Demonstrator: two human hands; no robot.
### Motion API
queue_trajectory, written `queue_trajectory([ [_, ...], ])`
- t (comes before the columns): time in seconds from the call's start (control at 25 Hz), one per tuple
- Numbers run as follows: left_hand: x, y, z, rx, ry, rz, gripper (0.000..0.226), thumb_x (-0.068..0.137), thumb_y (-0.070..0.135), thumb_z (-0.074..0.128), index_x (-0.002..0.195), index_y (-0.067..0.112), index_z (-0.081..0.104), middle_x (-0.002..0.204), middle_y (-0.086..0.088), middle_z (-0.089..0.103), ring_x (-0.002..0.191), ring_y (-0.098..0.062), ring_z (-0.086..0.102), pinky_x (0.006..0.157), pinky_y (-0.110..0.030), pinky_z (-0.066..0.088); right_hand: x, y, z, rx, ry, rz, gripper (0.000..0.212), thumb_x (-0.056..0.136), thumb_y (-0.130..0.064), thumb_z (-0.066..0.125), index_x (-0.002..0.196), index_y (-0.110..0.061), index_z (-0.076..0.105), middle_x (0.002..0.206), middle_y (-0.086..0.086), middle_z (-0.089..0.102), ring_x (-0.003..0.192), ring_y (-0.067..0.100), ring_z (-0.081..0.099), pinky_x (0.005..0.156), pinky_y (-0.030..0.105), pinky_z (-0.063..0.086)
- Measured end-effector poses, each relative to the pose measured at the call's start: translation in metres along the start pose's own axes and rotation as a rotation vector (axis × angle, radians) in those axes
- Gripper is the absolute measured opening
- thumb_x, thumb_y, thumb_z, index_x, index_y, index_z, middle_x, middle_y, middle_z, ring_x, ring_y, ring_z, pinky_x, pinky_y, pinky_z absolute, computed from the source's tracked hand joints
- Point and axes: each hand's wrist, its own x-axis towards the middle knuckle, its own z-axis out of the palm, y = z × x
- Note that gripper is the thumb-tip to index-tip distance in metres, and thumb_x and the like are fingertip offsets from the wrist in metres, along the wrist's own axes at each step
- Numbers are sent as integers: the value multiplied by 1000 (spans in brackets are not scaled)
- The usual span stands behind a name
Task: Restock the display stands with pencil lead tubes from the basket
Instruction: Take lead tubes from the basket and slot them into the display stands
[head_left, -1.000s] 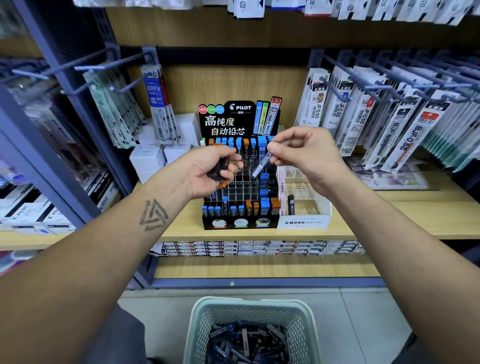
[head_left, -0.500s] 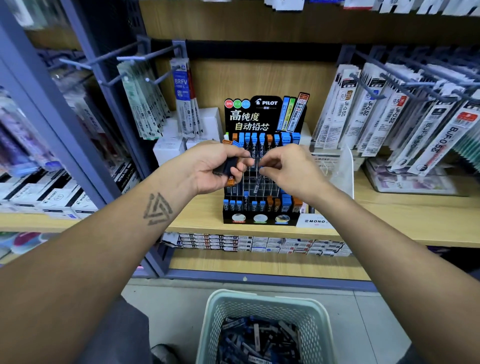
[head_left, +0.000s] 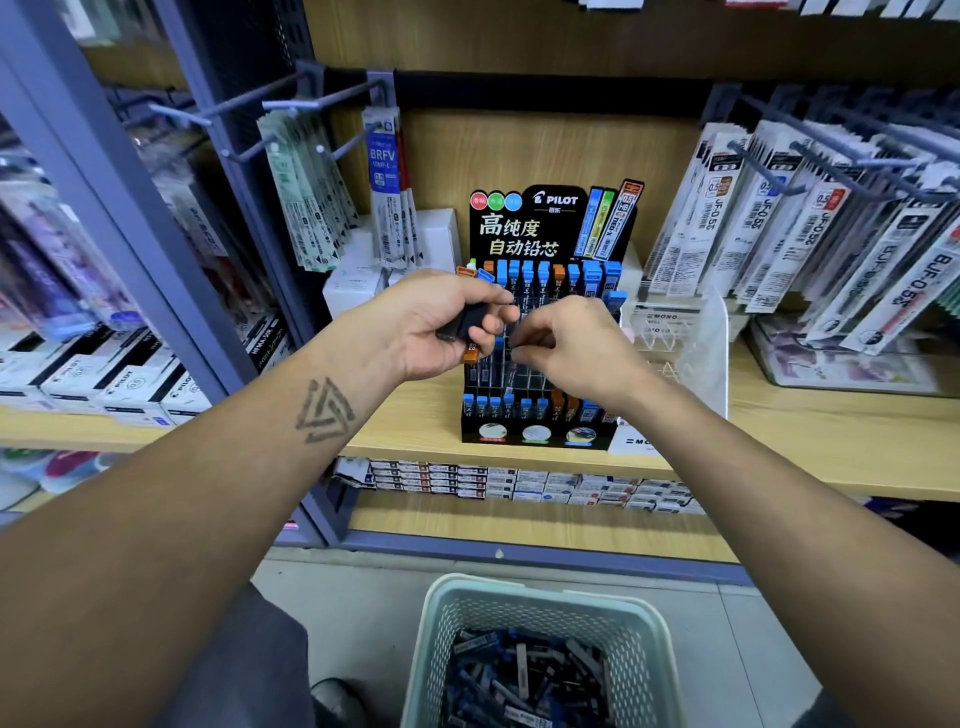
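A black Pilot display stand (head_left: 535, 434) sits on the wooden shelf, its slots partly filled with blue- and orange-capped pencil lead tubes (head_left: 527, 273). My left hand (head_left: 436, 325) grips a small bunch of dark lead tubes (head_left: 462, 325), one with an orange cap, in front of the stand. My right hand (head_left: 569, 345) pinches one thin tube (head_left: 511, 340) at the stand's middle rows. A pale green basket (head_left: 540, 597) on the floor below holds several loose lead tubes (head_left: 524, 675).
A clear Mono stand (head_left: 675, 332) stands right of the Pilot stand. Refill packs hang on hooks at left (head_left: 306, 192) and right (head_left: 810, 228). White boxes (head_left: 358, 270) sit behind my left hand. Small boxes (head_left: 519, 480) line the lower shelf.
My right hand has carried the single tube from up in the air down to the stand's middle rows, next to my left hand. The view has shifted left and closer.
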Motion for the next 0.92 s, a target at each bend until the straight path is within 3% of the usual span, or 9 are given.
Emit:
queue_trajectory([
  [0.44, 0, 0, -1, -17, 12, -23, 9, 100, 8, 56, 94, 3, 59, 68, -11, 67, 44, -8, 52, 38, -14, 39, -4, -1, 5, -39, -112, 13, 9, 84, -20, 78, 92, -25, 79, 85, -9, 74, 83, 10, 69, 85, 35, 58],
  [0.72, 3, -2, -5, 2, -16, -62, 19, 104, 16, 50, 93, 3, 58, 63, -6, 58, 40, -5, 39, 33, -13, 28, -6, -4, 3, -120, -174, 23, 14, 93, -20, 67, 99, -23, 79, 95, -3, 75, 88, 15, 67, 86, 34, 56],
  [0.8, 3, -2, -5, 11, -55, -97, 19, 103, 13, 44, 97, 2, 59, 66, -8, 60, 43, -7, 41, 34, -14, 29, -2, -6, -6, 55, -41, 84, 14, 93, -16, 67, 97, -21, 79, 91, -3, 76, 84, 15, 68, 85, 34, 57],
  [0.92, 2, -4, -4, 72, -149, -122, 18, 103, 9, 43, 107, 1, 58, 75, -11, 65, 47, -8, 46, 35, -14, 32, 4, -8, -22, 653, 138, 269, 20, 94, -3, 63, 109, -14, 73, 99, 6, 76, 87, 18, 72, 79, 34, 58],
])
